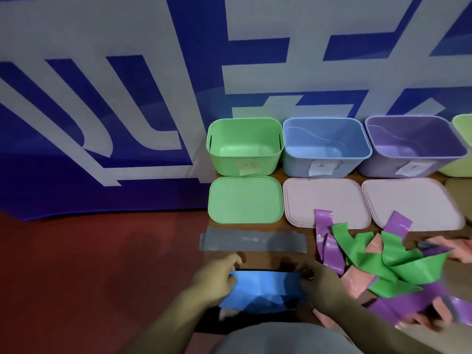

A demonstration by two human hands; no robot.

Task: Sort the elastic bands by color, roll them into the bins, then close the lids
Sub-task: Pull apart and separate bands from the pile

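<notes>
1. Both hands are on the blue band (265,287), low in the frame, a bit right of centre. The left hand (217,279) has its fingers curled over the band's left end. The right hand (321,282) grips the right end, so the band is spread between them just above the table (270,259).
2. Right above that, a grey band (252,241) lies flat and straight on the table. It's clear of the hands, with its left end sticking out past the table edge.
3. Lower right is a messy pile of bands (398,267) in green, purple and pink, all overlapping. It sits right against the right hand and forearm.
4. One purple strip (323,221) from the pile pokes up over the bottom edge of the middle lid (314,198), which is pink. Another lies on the lower edge of the right lid (413,198), also pink.
5. The green lid (245,200) sits left of those two with nothing on it, just above the grey band.
6. Behind the lids is a row of open bins: green bin (229,164), blue bin (296,166), purple bin (378,167). Each has a paper label on the front, but they're too blurry to read.
7. A sliver of a yellow-green bin (463,129) is cut off at the right edge.
8. A blue-and-white banner (102,98) fills the top and left, with red floor (102,264) at lower left.
</notes>
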